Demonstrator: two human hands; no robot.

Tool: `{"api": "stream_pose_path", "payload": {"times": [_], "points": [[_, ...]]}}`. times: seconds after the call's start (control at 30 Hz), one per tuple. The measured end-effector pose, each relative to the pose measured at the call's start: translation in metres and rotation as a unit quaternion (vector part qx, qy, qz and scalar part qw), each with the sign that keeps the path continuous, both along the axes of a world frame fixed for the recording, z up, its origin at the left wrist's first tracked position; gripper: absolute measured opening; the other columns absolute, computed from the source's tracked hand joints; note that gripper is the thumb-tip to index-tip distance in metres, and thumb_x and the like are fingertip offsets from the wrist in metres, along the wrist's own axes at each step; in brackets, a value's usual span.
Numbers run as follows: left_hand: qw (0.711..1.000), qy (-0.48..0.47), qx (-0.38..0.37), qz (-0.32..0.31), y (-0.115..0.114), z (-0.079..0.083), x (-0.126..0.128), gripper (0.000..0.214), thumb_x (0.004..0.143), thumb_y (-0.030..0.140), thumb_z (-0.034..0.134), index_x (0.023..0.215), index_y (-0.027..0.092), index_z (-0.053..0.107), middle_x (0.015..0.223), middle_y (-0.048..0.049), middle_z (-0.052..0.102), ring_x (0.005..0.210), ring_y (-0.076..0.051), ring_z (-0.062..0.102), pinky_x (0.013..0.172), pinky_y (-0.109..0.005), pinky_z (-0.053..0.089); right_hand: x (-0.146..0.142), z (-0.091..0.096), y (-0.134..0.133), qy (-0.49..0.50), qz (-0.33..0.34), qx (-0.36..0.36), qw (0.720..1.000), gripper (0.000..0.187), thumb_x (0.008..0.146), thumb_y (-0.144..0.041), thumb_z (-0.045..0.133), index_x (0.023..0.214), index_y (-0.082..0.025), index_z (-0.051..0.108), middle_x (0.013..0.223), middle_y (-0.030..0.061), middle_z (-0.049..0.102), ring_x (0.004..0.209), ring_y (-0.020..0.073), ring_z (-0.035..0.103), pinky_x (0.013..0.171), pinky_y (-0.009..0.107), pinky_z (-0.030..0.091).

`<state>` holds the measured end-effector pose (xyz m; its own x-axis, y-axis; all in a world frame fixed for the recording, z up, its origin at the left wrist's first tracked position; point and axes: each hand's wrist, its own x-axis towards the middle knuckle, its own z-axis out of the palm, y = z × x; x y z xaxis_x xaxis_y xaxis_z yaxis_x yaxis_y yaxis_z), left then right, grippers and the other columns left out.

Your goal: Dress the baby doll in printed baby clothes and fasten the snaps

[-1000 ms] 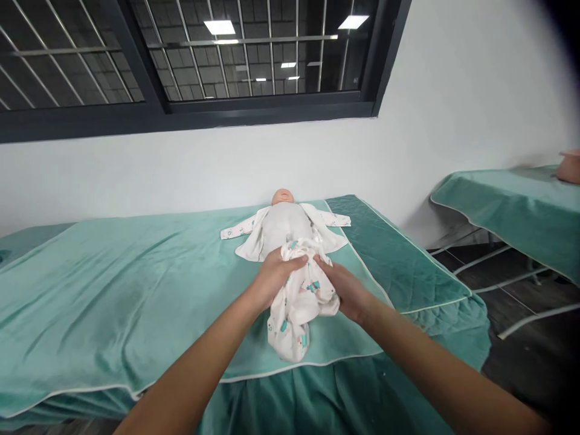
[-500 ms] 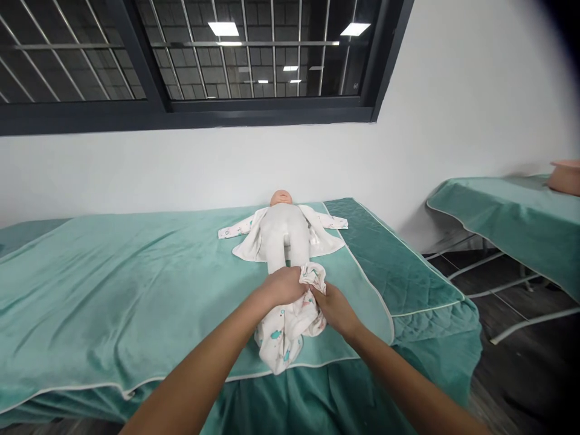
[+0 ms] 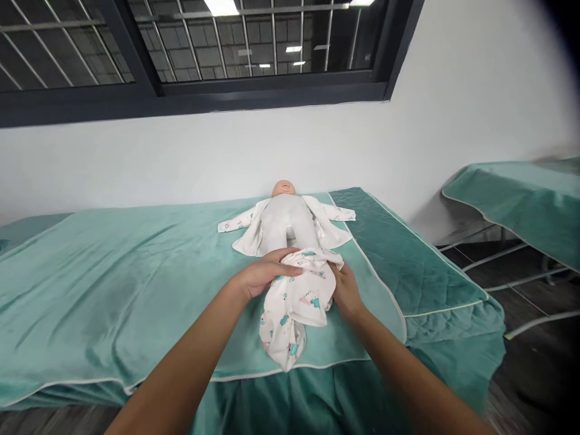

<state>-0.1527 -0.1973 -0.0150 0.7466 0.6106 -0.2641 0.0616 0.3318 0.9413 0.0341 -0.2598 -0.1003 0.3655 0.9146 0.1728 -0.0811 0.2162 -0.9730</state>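
Wider spread now than half a second ago, the printed white cloth (image 3: 312, 296) lies closer to the doll (image 3: 284, 212), and my left hand (image 3: 265, 272) is flatter, its thumb laid out on top where it was bunched in a fist. I grasp the cloth from both sides, right hand (image 3: 348, 293) closed on its right edge, fingers partly hidden. It hides the doll's lower legs (whether it goes around them I cannot tell), with one end drooping near, over the green blanket (image 3: 136, 284). I judge it light, soft and limp, neither slippery nor fragile, but quick to fold in on itself. The gathered far edge seems the best hold, one hand left, one right.
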Motion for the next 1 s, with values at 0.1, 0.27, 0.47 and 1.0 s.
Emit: {"api": "stream_pose_path", "payload": {"times": [0.1,0.27,0.47,1.0], "points": [[0.999,-0.036,-0.003,0.029,0.008,-0.004,0.007,0.066,0.066,0.023,0.083,0.127,0.02,0.06,0.118,-0.0122,0.069,0.103,-0.025,0.067,0.089,-0.036,0.051,0.003,-0.002,0.015,-0.033,-0.026,0.026,0.999,0.024,0.087,-0.041,0.056,0.098,-0.022,0.064,0.104,0.0033,0.069,0.098,0.0214,0.059,0.088,0.034,0.045],[0.997,-0.007,0.046,0.057,0.013,0.004,0.018,0.061,0.066,0.032,0.082,0.123,0.021,0.062,0.114,-0.0105,0.07,0.1,-0.027,0.067,0.084,-0.037,0.052,0.015,0.0,0.04,-0.078,-0.05,0.046,0.995,0.023,0.087,-0.041,0.053,0.095,-0.021,0.063,0.103,0.0036,0.069,0.097,0.0213,0.058,0.089,0.033,0.043],[0.982,0.052,0.169,0.059,0.024,0.01,0.017,0.051,0.071,0.038,0.076,0.117,0.02,0.064,0.112,-0.0081,0.068,0.106,-0.028,0.063,0.086,-0.037,0.048,0.032,0.002,0.07,-0.176,-0.043,0.053,0.982,0.018,0.085,-0.035,0.051,0.088,-0.02,0.061,0.091,0.0012,0.066,0.086,0.0192,0.055,0.082,0.03,0.042],[0.964,-0.056,0.154,0.208,0.06,-0.031,0.004,0.035,0.068,0.036,0.079,0.096,0.02,0.063,0.087,0.0013,0.064,0.077,-0.014,0.059,0.074,-0.025,0.044,0.033,0.006,0.079,-0.282,0.011,0.132,0.95,0.035,0.076,-0.017,0.056,0.11,-0.024,0.061,0.114,0.0068,0.059,0.108,0.0237,0.054,0.092,0.037,0.043]]}}
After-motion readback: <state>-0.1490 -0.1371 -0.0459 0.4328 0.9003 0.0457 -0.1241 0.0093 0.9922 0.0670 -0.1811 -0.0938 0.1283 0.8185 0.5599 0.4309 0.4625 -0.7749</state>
